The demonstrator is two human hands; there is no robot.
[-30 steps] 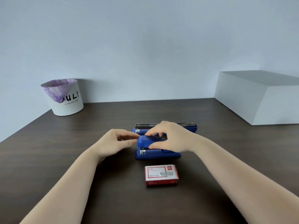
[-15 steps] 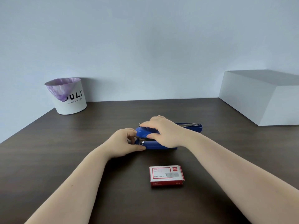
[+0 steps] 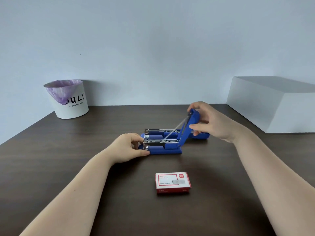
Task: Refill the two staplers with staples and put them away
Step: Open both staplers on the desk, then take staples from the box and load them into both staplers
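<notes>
Two blue staplers lie side by side in the middle of the dark table. The near stapler (image 3: pixel 163 149) has its metal staple channel exposed and its blue top cover (image 3: pixel 190 123) swung up and back. My right hand (image 3: pixel 211 121) grips that raised cover between thumb and fingers. My left hand (image 3: pixel 129 147) pinches the front end of the near stapler's base. The far stapler (image 3: pixel 158 131) lies just behind, its cover folded flat to the right and its channel showing. A red and white staple box (image 3: pixel 172 182) sits shut in front of the staplers.
A white bin (image 3: pixel 68 99) with a purple liner stands at the back left of the dark wooden table (image 3: pixel 85 167). A large white box (image 3: pixel 272 104) stands at the back right.
The near stapler was closed under my right hand; now its cover is swung up and back to the right. My left hand stays at its front end.
</notes>
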